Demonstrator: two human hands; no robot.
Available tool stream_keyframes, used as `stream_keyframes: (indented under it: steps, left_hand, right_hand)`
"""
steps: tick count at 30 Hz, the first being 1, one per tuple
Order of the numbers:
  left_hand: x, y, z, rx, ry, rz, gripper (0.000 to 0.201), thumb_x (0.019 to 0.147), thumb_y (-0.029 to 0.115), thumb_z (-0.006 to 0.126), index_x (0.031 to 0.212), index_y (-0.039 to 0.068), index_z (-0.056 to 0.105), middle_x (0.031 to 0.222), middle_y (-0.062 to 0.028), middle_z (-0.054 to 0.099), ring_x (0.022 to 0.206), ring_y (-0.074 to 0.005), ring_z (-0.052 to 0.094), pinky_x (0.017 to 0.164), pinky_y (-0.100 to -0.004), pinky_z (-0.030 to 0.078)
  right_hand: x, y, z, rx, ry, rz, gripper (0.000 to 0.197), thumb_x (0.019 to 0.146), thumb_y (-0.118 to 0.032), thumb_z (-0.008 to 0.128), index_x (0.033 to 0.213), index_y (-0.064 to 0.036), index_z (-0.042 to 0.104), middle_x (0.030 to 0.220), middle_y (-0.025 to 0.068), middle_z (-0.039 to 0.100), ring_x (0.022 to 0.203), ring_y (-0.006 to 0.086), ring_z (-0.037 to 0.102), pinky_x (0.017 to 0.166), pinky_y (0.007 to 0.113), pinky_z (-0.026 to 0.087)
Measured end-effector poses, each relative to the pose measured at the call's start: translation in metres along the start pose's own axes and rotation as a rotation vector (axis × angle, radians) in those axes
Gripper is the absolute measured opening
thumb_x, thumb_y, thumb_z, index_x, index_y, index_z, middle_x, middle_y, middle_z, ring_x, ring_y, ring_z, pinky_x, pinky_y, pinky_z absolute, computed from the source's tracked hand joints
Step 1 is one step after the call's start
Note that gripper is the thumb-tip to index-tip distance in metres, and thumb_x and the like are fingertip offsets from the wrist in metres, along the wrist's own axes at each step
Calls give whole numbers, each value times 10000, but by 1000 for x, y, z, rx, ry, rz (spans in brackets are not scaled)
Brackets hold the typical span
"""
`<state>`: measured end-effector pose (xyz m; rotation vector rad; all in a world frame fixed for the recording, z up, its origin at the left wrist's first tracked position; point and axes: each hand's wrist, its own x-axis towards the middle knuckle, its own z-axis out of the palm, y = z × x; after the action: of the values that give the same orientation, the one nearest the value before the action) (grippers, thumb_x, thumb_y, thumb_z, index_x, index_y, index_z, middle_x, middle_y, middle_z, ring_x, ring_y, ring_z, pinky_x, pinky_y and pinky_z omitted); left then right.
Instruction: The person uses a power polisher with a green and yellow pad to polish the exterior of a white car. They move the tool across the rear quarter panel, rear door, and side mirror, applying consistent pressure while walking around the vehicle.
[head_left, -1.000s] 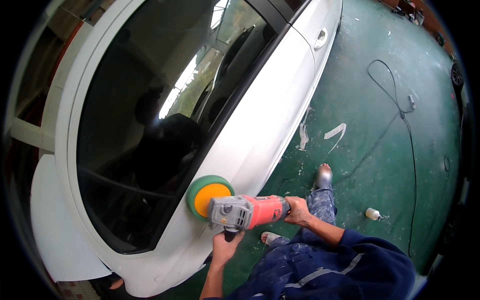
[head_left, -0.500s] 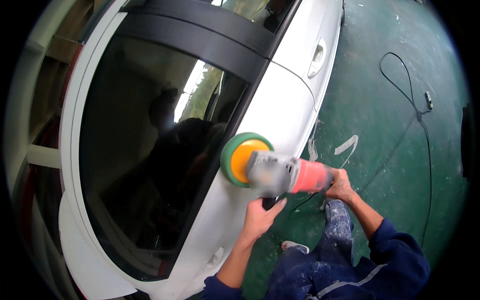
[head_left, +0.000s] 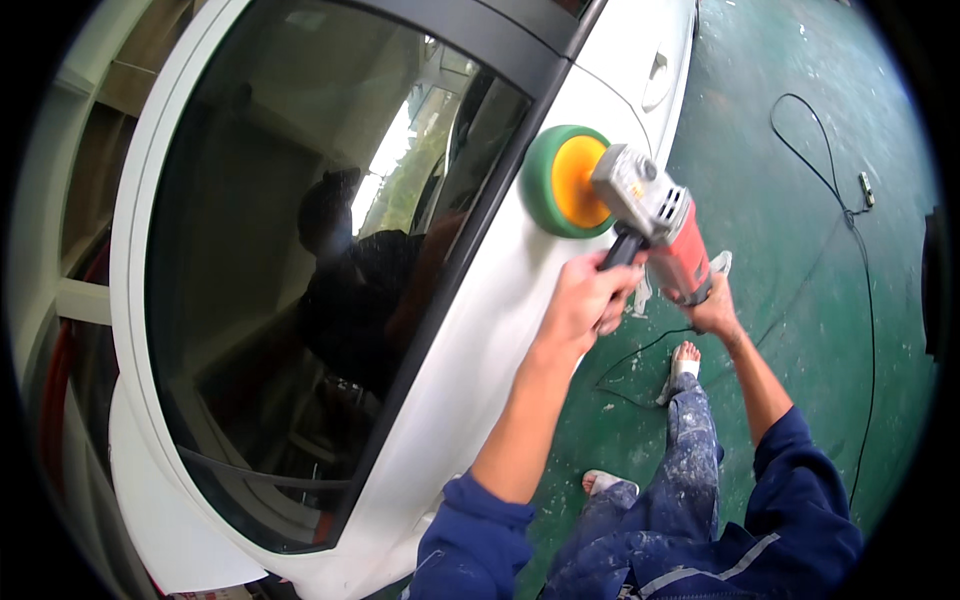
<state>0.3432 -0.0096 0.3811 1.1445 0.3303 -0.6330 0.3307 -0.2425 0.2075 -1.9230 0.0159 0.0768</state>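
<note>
A small orange mark (head_left: pixel 638 188) is borne by the grey-headed red polisher (head_left: pixel 660 218), too small to be read. The polisher is held ahead of the left hand (head_left: pixel 588 300), by which its black side handle (head_left: pixel 622 248) is gripped, and ahead of the right hand (head_left: pixel 714 307), by which the rear end is wrapped. Its green pad (head_left: pixel 546 185), yellow in the middle, is held over the side of the white car (head_left: pixel 475 325), just beside the lower edge of the dark window (head_left: pixel 320 270); whether it is pressed down cannot be told. 1 polisher, 1 pad, 2 hands and 2 feet (head_left: pixel 685 362) are counted; toward the right edge of the green floor (head_left: pixel 760 240), 1 looped black cable (head_left: pixel 870 330) is laid near 1 connector (head_left: pixel 866 190).
</note>
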Motion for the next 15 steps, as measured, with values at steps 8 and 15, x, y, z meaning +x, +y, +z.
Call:
stream_keyframes:
  steps: [8,15]
  left_hand:
    - [-175,-127,-63,-56,299,-128,388,807,27,681,1170,-55,573,605,24,481,374,-38,354,347,-222,264]
    - [-234,-221,-117,-311,546,-107,209,797,-78,626,957,-48,495,602,-48,472,350,-98,370,340,-263,283]
  right_hand:
    - [-154,17,91,122,-288,66,273,623,-78,749,884,-41,677,783,132,692,749,192,688,681,341,537]
    - [-163,43,148,-180,-663,-71,363,537,-120,729,867,-48,596,890,149,646,915,364,613,805,444,502]
